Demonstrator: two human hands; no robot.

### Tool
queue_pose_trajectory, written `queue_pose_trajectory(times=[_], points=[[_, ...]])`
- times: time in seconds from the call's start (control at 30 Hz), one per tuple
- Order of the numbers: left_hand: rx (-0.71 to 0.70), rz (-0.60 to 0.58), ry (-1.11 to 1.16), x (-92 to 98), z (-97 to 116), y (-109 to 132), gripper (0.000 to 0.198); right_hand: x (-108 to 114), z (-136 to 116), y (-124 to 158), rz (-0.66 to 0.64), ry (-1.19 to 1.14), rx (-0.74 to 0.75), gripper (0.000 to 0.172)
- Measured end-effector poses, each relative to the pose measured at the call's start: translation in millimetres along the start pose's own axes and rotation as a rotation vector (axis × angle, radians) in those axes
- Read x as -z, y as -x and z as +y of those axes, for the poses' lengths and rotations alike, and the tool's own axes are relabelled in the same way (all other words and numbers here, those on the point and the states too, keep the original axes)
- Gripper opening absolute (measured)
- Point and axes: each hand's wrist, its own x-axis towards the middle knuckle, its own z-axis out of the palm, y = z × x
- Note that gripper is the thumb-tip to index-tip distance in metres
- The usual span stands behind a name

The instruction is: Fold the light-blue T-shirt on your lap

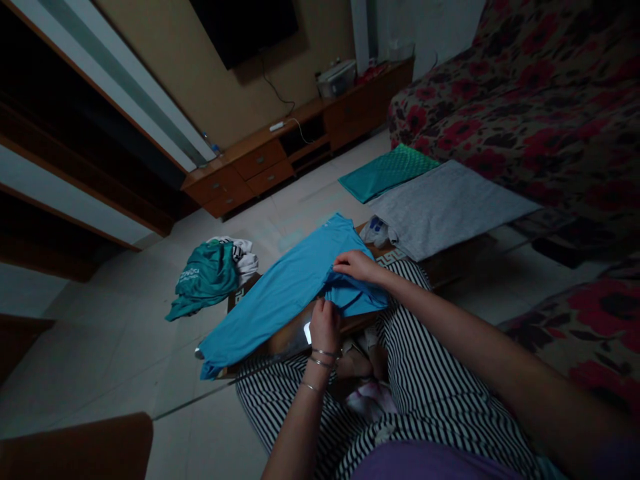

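A light blue long-sleeved garment [290, 283] lies across the low table [287, 337] in front of my knees, one sleeve stretched toward the left end. My right hand [357, 265] pinches a fold of its cloth near the middle. Closer to me, my left hand [325, 320], with bracelets at the wrist, is closed on the garment's near edge; its fingertips are partly hidden. Between the two hands the fabric is bunched and lifted a little, with a darker blue inner side showing.
Grey folded cloth [450, 203] and green folded cloth [387, 172] lie at the right end, beside a flowered sofa [465, 107]. A crumpled teal garment [207, 277] and white cloth [245, 260] sit past the left end. A wooden TV cabinet [260, 160] lines the wall.
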Motion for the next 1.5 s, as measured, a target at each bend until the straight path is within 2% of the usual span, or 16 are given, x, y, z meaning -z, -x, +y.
queue_pose_trajectory(times=[0.13,0.33,0.43,0.53,0.7,0.87,1.1,1.17,1.23,1.33,1.4,1.5], points=[[-0.031,0.073,0.005,-2.4,-9,11,0.009,3,-2,-2,-0.021,-0.022,0.014,0.016],[-0.031,0.174,0.075,-1.5,-15,19,0.012,-11,1,10,-0.06,-0.034,-0.014,0.017],[-0.046,0.212,0.086,-0.9,-12,18,0.025,-15,3,10,-0.045,-0.055,-0.017,0.016],[-0.122,0.208,0.063,-2.6,-8,15,0.037,-16,1,9,-0.024,-0.069,-0.014,0.016],[-0.131,0.211,0.024,-9.3,-9,10,0.013,-16,-6,14,-0.011,-0.057,-0.02,0.016],[-0.233,0.186,0.096,-15.0,-17,17,0.013,-26,-8,28,-0.032,-0.037,0.002,0.011],[-0.208,0.136,0.193,-13.5,-18,30,0.014,-57,-3,59,-0.149,0.063,0.133,0.013],[-0.188,0.149,0.221,-15.3,-21,32,0.014,-53,3,74,-0.087,-0.001,0.132,0.014],[-0.15,0.176,0.245,-18.1,-23,33,0.018,-42,12,93,0.068,-0.073,0.079,0.014],[-0.089,0.203,0.26,-20.6,-23,30,0.038,-23,28,126,0.254,-0.044,0.005,0.016],[-0.087,0.184,0.229,-19.6,-21,27,0.044,-17,36,144,0.249,0.072,0.007,0.025],[-0.118,0.133,0.138,-14.6,-15,20,0.037,-18,45,155,0.179,0.233,0.036,0.039]])
